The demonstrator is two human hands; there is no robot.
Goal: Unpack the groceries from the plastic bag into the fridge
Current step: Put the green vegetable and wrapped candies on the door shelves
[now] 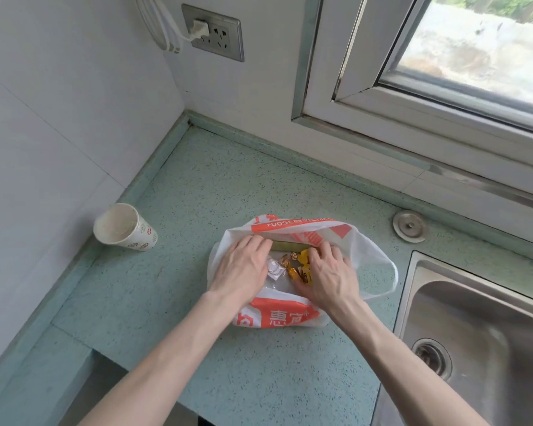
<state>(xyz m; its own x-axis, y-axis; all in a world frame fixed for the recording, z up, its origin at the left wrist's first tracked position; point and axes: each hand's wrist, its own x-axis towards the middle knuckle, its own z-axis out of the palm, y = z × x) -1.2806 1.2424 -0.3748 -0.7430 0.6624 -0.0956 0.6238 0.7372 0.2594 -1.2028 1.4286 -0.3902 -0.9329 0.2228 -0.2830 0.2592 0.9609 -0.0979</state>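
Observation:
A white and orange plastic bag [363, 256] lies open on the pale green countertop [259, 186]. Both my hands are inside its mouth. My left hand [240, 269] rests palm down at the left, fingers curled toward a flat green packet [285, 245] at the bag's far side. My right hand [328, 276] lies on the right, fingers bent over several small yellow and orange wrapped sweets [296, 265]. A small clear-wrapped white item [274, 269] sits between the hands. The fingertips are hidden, so whether either hand grips anything is unclear. No fridge is in view.
A paper cup [125, 229] stands tilted against the left wall. A steel sink [480, 336] fills the right side, with a round metal cap [410, 226] behind it. A window sits above the back ledge, and a wall socket [213, 32] has a white plug.

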